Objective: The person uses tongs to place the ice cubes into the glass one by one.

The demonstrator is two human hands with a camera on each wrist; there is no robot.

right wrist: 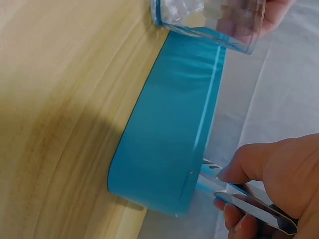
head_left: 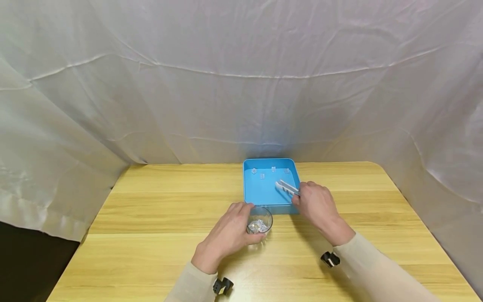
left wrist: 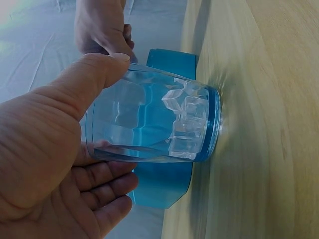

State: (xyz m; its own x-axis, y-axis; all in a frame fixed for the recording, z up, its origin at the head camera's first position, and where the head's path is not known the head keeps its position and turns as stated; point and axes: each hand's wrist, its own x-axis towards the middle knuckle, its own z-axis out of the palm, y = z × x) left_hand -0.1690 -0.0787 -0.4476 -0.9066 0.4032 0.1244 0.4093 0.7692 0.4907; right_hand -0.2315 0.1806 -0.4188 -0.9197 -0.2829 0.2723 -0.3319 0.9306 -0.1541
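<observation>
My left hand [head_left: 235,226] holds a clear drinking glass [left wrist: 144,117] between thumb and fingers, upright on the table. Several clear ice cubes [left wrist: 187,124] lie in its bottom. My right hand [head_left: 317,205] grips metal tongs [head_left: 288,188] over the right side of a blue tray [head_left: 271,209]. In the head view the tips of the tongs are inside the tray, with no cube seen between them. A few more clear cubes [head_left: 262,176] lie spread toward the tray's far side. The right wrist view shows thumb and fingers on the tongs [right wrist: 254,209], whose tips the tray wall hides.
The tray stands near the back edge of a wooden table [head_left: 158,218], just beyond the glass. A pale grey curtain [head_left: 211,105] hangs behind the table and along its sides. A small black device [head_left: 222,286] is worn at each wrist.
</observation>
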